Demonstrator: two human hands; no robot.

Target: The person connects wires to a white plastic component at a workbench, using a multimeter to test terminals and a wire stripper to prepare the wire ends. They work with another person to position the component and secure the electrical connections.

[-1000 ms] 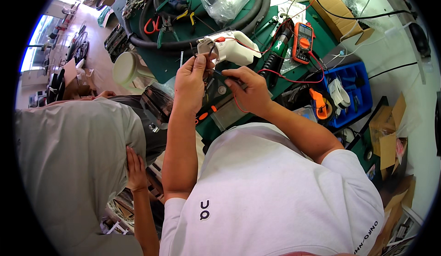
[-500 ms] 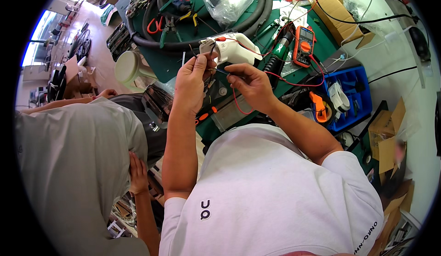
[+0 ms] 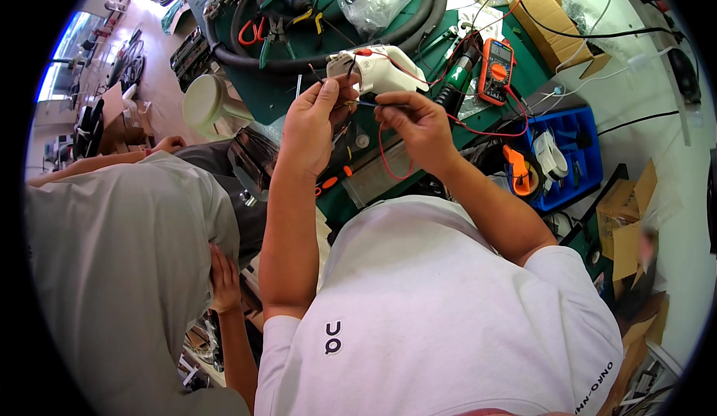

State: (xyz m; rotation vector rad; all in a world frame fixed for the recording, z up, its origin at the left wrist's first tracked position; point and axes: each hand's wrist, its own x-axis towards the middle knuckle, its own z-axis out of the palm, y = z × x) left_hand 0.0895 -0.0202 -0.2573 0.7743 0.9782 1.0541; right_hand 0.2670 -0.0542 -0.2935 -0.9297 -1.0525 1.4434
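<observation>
Two fingertip pinches want steadiness: left hand (image 3: 310, 128) nips dark wires (image 3: 352, 67), right hand (image 3: 424, 128) what seems a probe (image 3: 366, 104), its tip unclear.

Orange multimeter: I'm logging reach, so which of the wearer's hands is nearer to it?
Right. The right hand is below and left of the orange multimeter in the picture; the left hand is farther left.
</observation>
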